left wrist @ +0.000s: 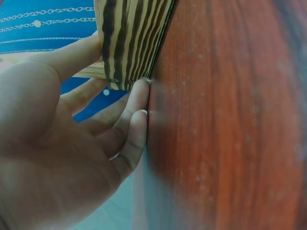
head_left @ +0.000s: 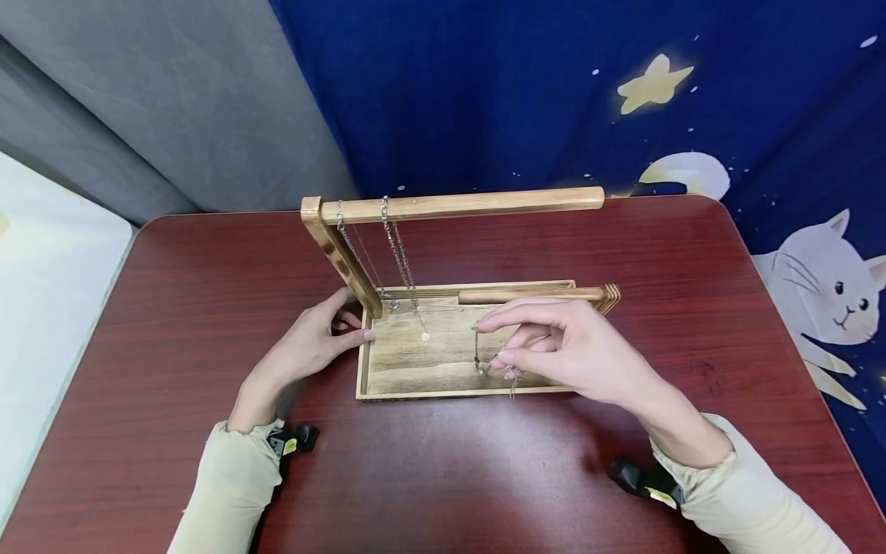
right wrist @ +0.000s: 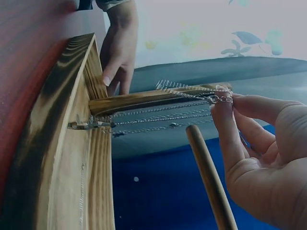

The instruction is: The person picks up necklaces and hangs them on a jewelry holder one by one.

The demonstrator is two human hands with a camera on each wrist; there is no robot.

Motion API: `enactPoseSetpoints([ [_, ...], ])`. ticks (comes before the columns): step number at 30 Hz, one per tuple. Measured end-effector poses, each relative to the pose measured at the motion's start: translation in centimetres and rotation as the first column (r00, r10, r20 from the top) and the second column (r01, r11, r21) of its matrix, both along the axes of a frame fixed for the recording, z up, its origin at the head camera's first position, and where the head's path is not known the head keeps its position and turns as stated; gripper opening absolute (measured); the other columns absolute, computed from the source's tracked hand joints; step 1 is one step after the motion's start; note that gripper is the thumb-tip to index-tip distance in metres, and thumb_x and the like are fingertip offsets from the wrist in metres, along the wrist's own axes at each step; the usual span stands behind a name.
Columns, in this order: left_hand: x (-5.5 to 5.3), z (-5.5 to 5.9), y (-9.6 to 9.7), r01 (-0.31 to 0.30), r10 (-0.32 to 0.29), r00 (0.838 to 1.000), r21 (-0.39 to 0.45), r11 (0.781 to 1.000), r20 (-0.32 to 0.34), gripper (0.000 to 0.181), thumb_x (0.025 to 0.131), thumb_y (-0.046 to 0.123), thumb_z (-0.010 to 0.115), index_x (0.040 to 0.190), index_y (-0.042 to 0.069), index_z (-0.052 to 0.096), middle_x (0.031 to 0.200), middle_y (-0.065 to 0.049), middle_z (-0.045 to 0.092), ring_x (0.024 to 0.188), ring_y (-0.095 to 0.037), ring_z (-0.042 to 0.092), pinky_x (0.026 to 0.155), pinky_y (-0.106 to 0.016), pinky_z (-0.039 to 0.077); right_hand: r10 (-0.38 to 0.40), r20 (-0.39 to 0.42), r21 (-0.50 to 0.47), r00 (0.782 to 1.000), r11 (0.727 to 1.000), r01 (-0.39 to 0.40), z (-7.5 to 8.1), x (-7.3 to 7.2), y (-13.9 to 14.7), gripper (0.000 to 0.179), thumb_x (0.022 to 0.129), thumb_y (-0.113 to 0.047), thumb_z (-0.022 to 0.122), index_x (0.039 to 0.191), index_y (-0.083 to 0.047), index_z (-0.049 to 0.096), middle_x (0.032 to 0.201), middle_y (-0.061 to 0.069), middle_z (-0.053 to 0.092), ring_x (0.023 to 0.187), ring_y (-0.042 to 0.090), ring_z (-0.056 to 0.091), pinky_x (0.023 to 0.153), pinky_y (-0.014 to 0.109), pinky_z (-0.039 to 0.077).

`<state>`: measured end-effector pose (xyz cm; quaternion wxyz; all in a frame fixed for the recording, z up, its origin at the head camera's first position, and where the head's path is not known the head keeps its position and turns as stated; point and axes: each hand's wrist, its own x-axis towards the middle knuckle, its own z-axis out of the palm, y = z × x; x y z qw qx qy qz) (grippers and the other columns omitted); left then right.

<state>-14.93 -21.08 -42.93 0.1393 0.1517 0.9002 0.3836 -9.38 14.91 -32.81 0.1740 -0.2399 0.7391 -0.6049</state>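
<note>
A wooden jewelry stand has a tray base [head_left: 450,395] and an upper bar [head_left: 477,202] on a left post. My left hand [head_left: 311,338] grips the tray's left end, thumb at the rim and fingers around the outer side. In the left wrist view the thumb lies against the striped wood [left wrist: 129,38]. Over the tray's right part, my right hand [head_left: 567,346] pinches a thin silver chain [right wrist: 187,90] between thumb and fingers. One strand of it hangs below the fingertips. Two silver necklaces [head_left: 398,250] hang from the bar's left half, one with a small round pendant [head_left: 425,336].
A shorter wooden bar [head_left: 529,295] runs low along the tray's back right. The stand sits on a dark red table [head_left: 228,254]. Behind it hang a grey curtain [head_left: 180,92] and a blue one [head_left: 484,92] with stars and a cat.
</note>
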Motion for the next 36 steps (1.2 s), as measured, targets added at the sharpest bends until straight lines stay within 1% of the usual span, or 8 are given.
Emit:
enactPoseSetpoints([
  [3,0.0,-0.1,0.0,0.002,-0.002,1.000,0.001,1.000,0.005,0.052,0.093,0.026,0.073,0.138,0.017,0.048,0.099,-0.007,0.069,0.091,-0.018,0.064,0.080,-0.037,0.050,-0.016,-0.059,0.028,0.998,0.999,0.018,0.1,0.0,0.4,0.031,0.088,0.000,0.073,0.119,-0.007,0.071,0.108,0.004,0.072,0.077,0.022,0.072,0.059,0.028,0.056],
  [6,-0.1,-0.2,0.0,0.000,0.000,1.000,0.001,1.000,0.008,0.053,0.093,0.025,0.073,0.139,0.017,0.048,0.099,-0.007,0.069,0.092,-0.018,0.064,0.080,-0.037,0.050,-0.025,-0.086,0.030,0.996,0.999,0.027,0.2,0.0,0.8,0.032,0.088,0.001,0.074,0.118,-0.009,0.071,0.103,0.002,0.072,0.073,0.021,0.071,0.055,0.026,0.054],
  [10,-0.1,-0.1,0.0,0.000,0.000,1.000,0.004,1.000,0.006,0.053,0.093,0.025,0.073,0.138,0.017,0.048,0.099,-0.007,0.069,0.091,-0.018,0.064,0.080,-0.037,0.050,-0.036,-0.076,0.019,0.996,0.999,0.038,0.5,0.1,1.3,0.033,0.087,0.002,0.074,0.118,-0.009,0.071,0.105,0.003,0.072,0.073,0.021,0.068,0.056,0.028,0.053],
  [15,-0.1,-0.1,0.1,-0.002,0.001,1.000,0.009,1.000,0.004,0.052,0.092,0.024,0.074,0.138,0.017,0.049,0.098,-0.007,0.069,0.091,-0.018,0.065,0.079,-0.036,0.051,-0.059,-0.112,0.022,0.992,0.998,0.062,0.8,0.2,1.9,0.037,0.085,0.004,0.076,0.118,-0.011,0.071,0.110,0.003,0.071,0.076,0.018,0.065,0.057,0.026,0.053],
  [20,-0.1,-0.1,0.1,-0.004,0.004,1.000,0.009,1.000,0.009,0.053,0.092,0.023,0.074,0.138,0.016,0.048,0.099,-0.008,0.069,0.092,-0.019,0.064,0.080,-0.036,0.050,-0.082,-0.160,0.025,0.984,0.996,0.087,0.9,0.5,2.5,0.037,0.085,0.006,0.074,0.117,-0.011,0.072,0.099,0.004,0.071,0.069,0.017,0.063,0.054,0.026,0.050],
  [26,-0.1,-0.1,0.1,-0.009,0.009,1.000,0.006,1.000,0.021,0.054,0.092,0.025,0.074,0.139,0.016,0.048,0.100,-0.008,0.069,0.092,-0.019,0.064,0.080,-0.037,0.050,-0.093,-0.148,-0.028,0.985,0.996,0.090,1.1,0.9,3.4,0.039,0.085,0.012,0.071,0.120,-0.005,0.069,0.090,0.008,0.070,0.066,0.018,0.063,0.054,0.027,0.049],
  [31,-0.1,-0.1,0.1,-0.009,0.009,1.000,0.004,1.000,0.012,0.053,0.093,0.025,0.073,0.139,0.017,0.048,0.100,-0.007,0.069,0.092,-0.018,0.064,0.080,-0.037,0.050,-0.094,-0.122,-0.084,0.988,0.993,0.084,1.5,1.2,4.2,0.043,0.083,0.017,0.068,0.123,0.001,0.065,0.096,0.010,0.068,0.068,0.019,0.062,0.053,0.028,0.049],
  [36,-0.1,0.0,0.1,-0.010,0.010,1.000,-0.001,1.000,0.010,0.053,0.092,0.025,0.073,0.138,0.017,0.049,0.100,-0.007,0.069,0.092,-0.018,0.064,0.080,-0.037,0.050,-0.111,-0.112,-0.099,0.987,0.990,0.100,1.8,1.5,5.2,0.046,0.081,0.021,0.067,0.125,0.005,0.063,0.111,0.012,0.067,0.075,0.019,0.064,0.057,0.027,0.051],
])
